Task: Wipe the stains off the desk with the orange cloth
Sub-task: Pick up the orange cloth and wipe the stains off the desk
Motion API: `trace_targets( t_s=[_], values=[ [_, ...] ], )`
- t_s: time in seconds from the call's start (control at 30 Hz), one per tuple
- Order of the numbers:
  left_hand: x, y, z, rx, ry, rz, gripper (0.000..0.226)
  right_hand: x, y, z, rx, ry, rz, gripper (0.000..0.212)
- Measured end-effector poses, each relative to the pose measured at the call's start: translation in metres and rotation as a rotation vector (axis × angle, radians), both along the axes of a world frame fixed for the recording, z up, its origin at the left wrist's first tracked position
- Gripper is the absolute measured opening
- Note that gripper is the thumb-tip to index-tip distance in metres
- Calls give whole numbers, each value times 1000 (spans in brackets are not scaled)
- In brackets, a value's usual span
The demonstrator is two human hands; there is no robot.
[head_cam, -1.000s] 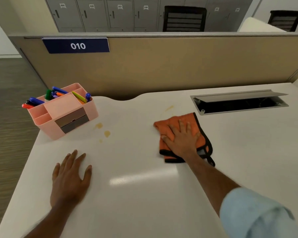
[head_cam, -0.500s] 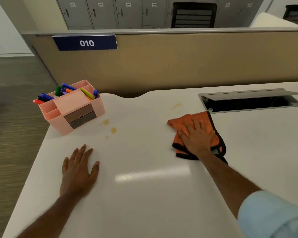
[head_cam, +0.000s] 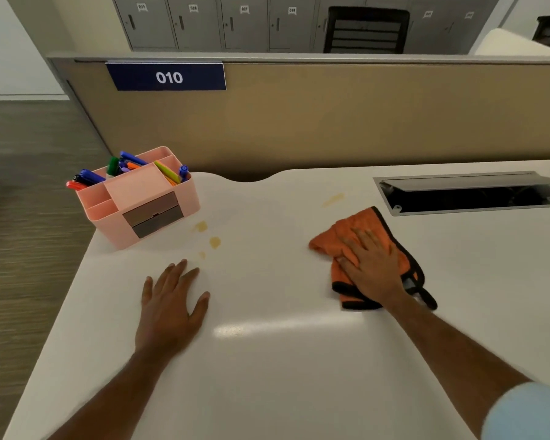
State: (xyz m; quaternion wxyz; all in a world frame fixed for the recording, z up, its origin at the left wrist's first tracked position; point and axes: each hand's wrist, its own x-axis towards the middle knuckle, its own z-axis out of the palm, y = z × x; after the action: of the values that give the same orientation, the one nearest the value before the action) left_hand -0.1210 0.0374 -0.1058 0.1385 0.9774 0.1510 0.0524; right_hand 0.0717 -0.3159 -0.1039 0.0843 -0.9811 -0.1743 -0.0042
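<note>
The orange cloth (head_cam: 338,235) with a black border lies bunched on the white desk (head_cam: 283,360), right of centre. My right hand (head_cam: 373,268) presses flat on top of it, fingers spread. A faint yellowish streak stain (head_cam: 332,199) sits just beyond the cloth. Three small brownish spot stains (head_cam: 215,242) lie left of centre, near the pink organizer. My left hand (head_cam: 172,308) rests flat and open on the desk, fingertips just short of the lowest spot.
A pink desk organizer (head_cam: 146,201) full of markers stands at the desk's far left corner. An open cable slot with a raised metal lid (head_cam: 470,193) is at the far right. A beige partition (head_cam: 331,122) closes off the back. The desk's left edge drops to the floor.
The view has panned, so everything sits further right. My left hand has slid a little forward toward the spots. My right hand stays pressed on the cloth, which has barely shifted.
</note>
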Motion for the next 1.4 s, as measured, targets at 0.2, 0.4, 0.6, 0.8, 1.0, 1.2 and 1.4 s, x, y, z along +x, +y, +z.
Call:
trace_targets(
  t_s=[0.2, 0.4, 0.6, 0.8, 1.0, 1.2, 1.4],
  values=[
    [3, -1, 0, 3, -4, 6, 65, 80, 47, 7, 34, 87, -139, 60],
    [-1, 1, 0, -2, -3, 16, 63, 23, 54, 4, -18, 41, 202, 70],
    [1, 0, 3, -17, -5, 11, 66, 5, -13, 2, 73, -56, 128, 61],
    [0, 0, 1, -2, -14, 11, 67, 92, 37, 9, 100, 88, -196, 104],
    [3, 1, -3, 6, -20, 14, 69, 100, 100, 14, -12, 83, 85, 91],
    [3, -1, -1, 6, -15, 12, 68, 27, 41, 0, 137, -5, 407, 66],
    [2, -1, 0, -7, -28, 12, 65, 98, 20, 12, -16, 33, -63, 92]
  ],
)
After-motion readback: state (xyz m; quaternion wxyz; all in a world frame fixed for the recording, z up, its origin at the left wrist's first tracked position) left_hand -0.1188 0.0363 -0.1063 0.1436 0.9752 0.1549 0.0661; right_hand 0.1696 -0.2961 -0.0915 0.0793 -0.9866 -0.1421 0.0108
